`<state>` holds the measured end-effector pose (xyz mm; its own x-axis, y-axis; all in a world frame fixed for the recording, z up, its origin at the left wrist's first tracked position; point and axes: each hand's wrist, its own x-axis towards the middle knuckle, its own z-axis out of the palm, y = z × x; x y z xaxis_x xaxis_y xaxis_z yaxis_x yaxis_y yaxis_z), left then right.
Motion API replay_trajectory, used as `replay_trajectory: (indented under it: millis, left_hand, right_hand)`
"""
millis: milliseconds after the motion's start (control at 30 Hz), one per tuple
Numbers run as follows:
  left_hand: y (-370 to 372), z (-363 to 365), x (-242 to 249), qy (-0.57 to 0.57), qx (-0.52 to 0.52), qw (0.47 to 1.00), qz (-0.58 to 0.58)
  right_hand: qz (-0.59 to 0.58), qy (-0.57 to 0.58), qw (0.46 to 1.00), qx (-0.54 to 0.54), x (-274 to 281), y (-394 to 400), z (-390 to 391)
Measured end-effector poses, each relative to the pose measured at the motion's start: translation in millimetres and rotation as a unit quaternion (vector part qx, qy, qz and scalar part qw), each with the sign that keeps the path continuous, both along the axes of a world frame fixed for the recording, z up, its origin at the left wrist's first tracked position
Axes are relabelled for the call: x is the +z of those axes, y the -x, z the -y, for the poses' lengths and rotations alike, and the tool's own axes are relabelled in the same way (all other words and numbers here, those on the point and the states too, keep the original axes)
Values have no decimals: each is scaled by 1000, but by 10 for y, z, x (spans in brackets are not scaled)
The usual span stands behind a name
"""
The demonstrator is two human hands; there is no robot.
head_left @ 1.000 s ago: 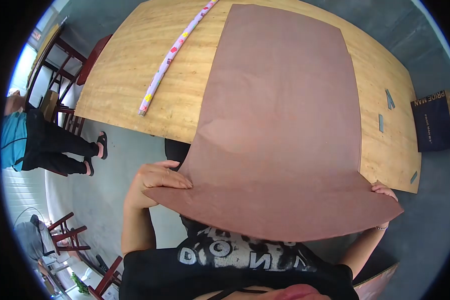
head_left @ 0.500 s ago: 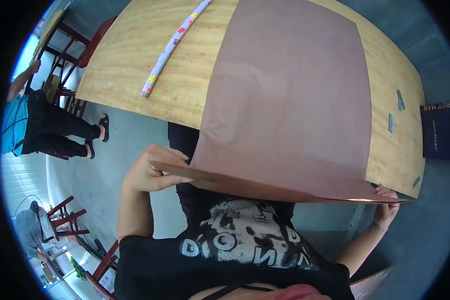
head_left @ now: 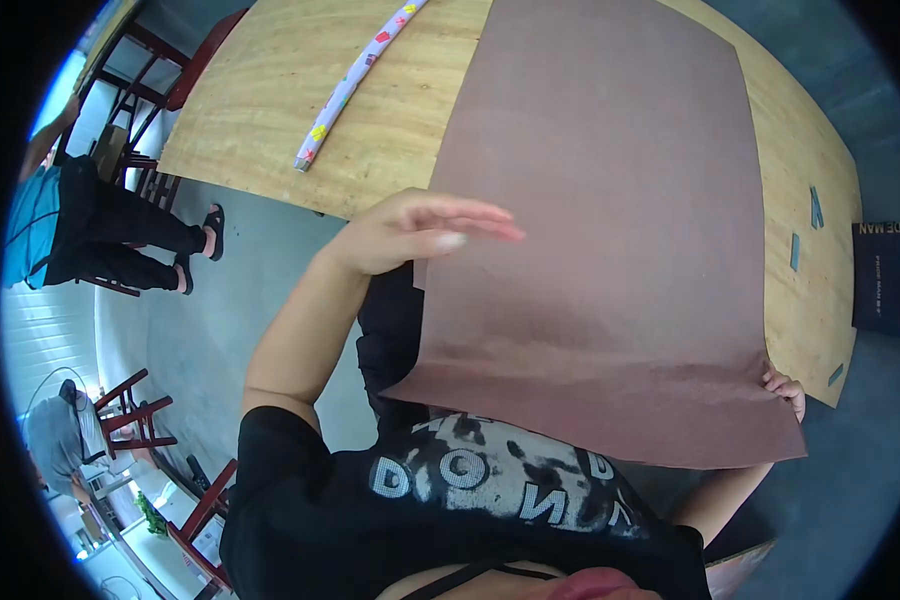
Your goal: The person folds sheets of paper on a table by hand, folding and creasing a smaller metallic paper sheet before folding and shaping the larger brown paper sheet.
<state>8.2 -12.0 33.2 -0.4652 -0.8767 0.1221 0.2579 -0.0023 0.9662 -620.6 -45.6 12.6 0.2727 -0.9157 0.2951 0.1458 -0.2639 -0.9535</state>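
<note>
A large brown sheet (head_left: 610,200) lies over the wooden table, its near edge hanging down in front of my shirt. My left hand (head_left: 420,228) is above the sheet's left edge, touching nothing that I can see, fingers stretched out with the thumb apart. At the sheet's right edge, near the table's front right corner, my right hand (head_left: 785,388) grips the sheet, with fingers curled and part of the hand hidden. A rolled tube with a colourful floral pattern (head_left: 355,78) lies on the table left of the sheet.
Small grey pieces (head_left: 795,252) lie on the wooden table (head_left: 370,130) at the right. A dark blue box (head_left: 888,280) stands beyond the right edge. One person (head_left: 120,225) stands at the left, another (head_left: 55,440) is at lower left, near wooden chairs (head_left: 130,420).
My left hand has let go of the sheet's near edge and moved up over it. That edge has dropped and hangs flatter. My right hand stays at the right edge.
</note>
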Motion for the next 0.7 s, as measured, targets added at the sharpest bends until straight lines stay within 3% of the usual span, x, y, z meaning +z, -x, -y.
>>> replay_trajectory:
  millis: [100, 167, 267, 433, 500, 567, 633, 700]
  left_hand:
    - [258, 203, -44, 14, -44, 999, 25]
    - [402, 304, -37, 23, -82, 987, 137]
    - [503, 450, -217, -35, -167, 975, 145]
    - [474, 513, -268, -65, -190, 966, 161]
    - [459, 551, -248, -66, -192, 966, 161]
    - [454, 552, -236, -164, -196, 960, 114]
    - [418, 589, -264, -184, -205, 958, 84]
    - [357, 620, -341, -205, -213, 954, 54]
  right_hand:
    - [-14, -8, 1000, -7, 232, -192, -10]
    - [-29, -1, 999, -20, 384, -308, 7]
    - [-69, 24, 997, -21, 585, -295, 134]
    - [-203, 90, 975, 18, 1164, -557, 573]
    - [-147, 163, 973, 69, 1546, -1017, 903]
    - [-191, 159, 967, 57, 1715, -951, 1363]
    - [-118, 77, 988, -69, 1851, -1242, 1664]
    - [-178, 101, 975, -85, 2014, -1476, 1956]
